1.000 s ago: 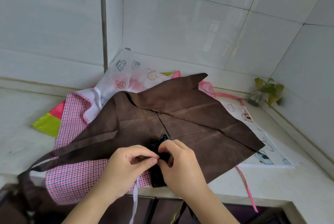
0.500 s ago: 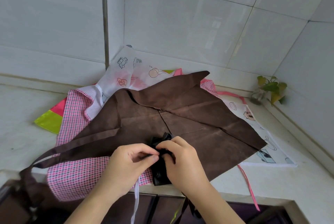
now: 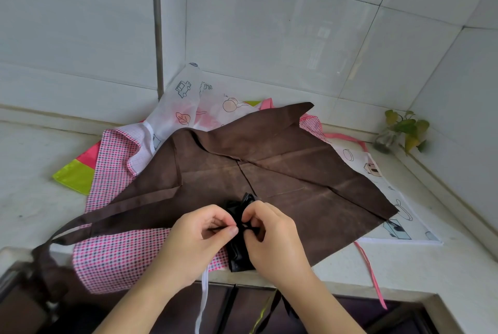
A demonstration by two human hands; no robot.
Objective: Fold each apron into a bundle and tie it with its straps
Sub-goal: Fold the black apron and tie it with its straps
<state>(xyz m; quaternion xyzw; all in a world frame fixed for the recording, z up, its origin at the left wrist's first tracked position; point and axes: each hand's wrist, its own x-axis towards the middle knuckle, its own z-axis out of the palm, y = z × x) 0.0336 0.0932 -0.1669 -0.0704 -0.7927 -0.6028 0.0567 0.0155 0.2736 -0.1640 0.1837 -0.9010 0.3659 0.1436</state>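
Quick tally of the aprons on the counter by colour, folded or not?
Black, folded bundle, straps pinched by left hand and right hand: 1
Brown, spread flat: 1
Pink check: 1
White with cartoon print: 1
Lime and pink panel, mostly covered, probably an apron: 1
Total: 5

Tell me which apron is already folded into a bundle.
The black apron, a small glossy roll at the counter's front edge between both hands. The brown apron, pink checked apron and white printed apron lie spread open.
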